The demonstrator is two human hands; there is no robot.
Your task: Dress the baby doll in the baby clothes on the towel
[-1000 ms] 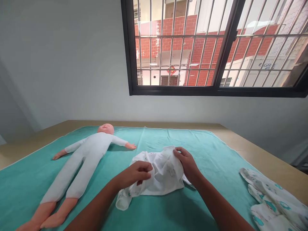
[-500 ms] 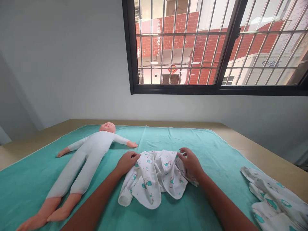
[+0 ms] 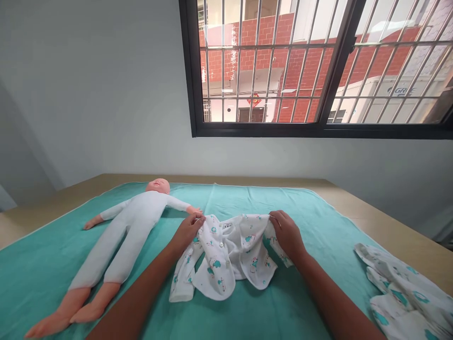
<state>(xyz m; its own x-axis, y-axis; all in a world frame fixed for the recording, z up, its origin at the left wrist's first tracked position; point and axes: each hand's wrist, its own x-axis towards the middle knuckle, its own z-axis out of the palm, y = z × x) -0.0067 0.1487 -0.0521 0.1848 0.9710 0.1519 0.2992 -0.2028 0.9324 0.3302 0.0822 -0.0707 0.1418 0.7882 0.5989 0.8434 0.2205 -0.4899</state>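
Between my hands a small white baby shirt (image 3: 215, 264) with teal and pink prints hangs with its front parted, its lower part near the cloth. My left hand (image 3: 189, 231) pinches the shoulder on the left; the sleeve on that side droops below it. At the other shoulder my right hand (image 3: 287, 233) is closed on the fabric, hiding part of that sleeve. A baby doll (image 3: 136, 219) in a white suit lies on its back to the left, its head toward the wall and one of its hands close to my left hand.
A teal cloth (image 3: 283, 311) covers most of the wooden table (image 3: 382, 231). More printed white baby clothing (image 3: 410, 288) lies folded at the right edge. Beyond the table are a grey wall (image 3: 106, 94) and a barred window with a black frame (image 3: 255, 130).
Both hands have risen slightly and moved apart a little, lifting the shirt by its shoulders. Its collar and front now show more openly. The doll has stayed in place.
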